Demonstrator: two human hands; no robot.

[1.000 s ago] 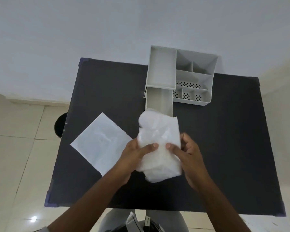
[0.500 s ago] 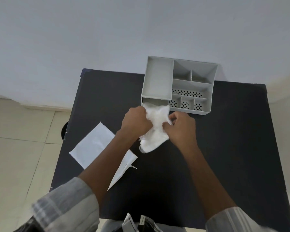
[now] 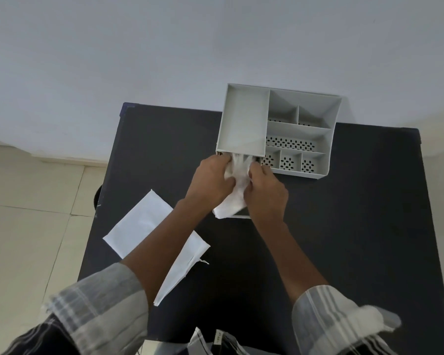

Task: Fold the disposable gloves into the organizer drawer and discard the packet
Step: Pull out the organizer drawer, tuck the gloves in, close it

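A view from above, looking down at a black table set against a pale wall. At the far edge stands a grey plastic organizer with several open compartments on top, some with perforated floors. Its drawer is pulled out toward the person from under the left side, though only a sliver of its near edge shows. Both hands are pressed together over the drawer, squeezing a crumpled white bundle of disposable gloves between them. The left hand has its fingers curled closed around the bundle's left side; the right hand grips the right side the same way, fingers bent inward. The bundle's far end reaches the drawer mouth, while its near end hangs over the drawer's front edge. To the left, partly under the left forearm, a flat white packet lies on the table, not yet thrown away. The thin plastic looks springy, so it may puff back up once released and jam the drawer when it slides shut. The overhanging end could also catch at the opening.
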